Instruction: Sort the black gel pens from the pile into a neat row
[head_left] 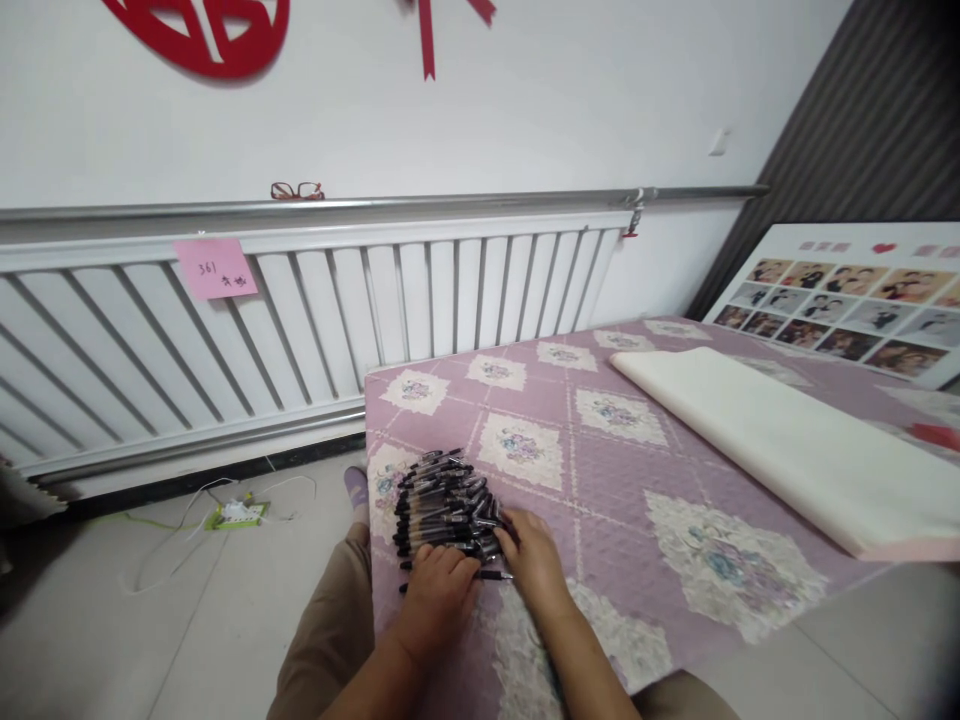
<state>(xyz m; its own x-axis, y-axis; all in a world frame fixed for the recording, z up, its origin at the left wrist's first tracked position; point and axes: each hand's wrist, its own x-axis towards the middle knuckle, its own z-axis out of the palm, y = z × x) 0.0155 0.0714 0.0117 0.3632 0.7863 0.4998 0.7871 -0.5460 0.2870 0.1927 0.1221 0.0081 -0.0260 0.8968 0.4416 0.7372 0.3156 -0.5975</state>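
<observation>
A pile of black pens (442,505) lies near the left edge of a bed-like surface with a purple floral cover (607,475). My left hand (435,598) rests at the near side of the pile, its fingers close together and curled over the nearest pens. Pen ends stick out on both sides of it, one pointing right toward my other hand. At the pile's right side, my right hand (531,560) has bent fingers against the pen ends. Its fingertips are partly hidden among the pens.
A long cream-coloured folded board or pad (780,440) lies on the right. Behind it leans a photo panel (840,310). A white radiator (465,295) lines the wall, with a pink note (216,268) and glasses (297,191) above. A power strip (238,514) sits on the floor.
</observation>
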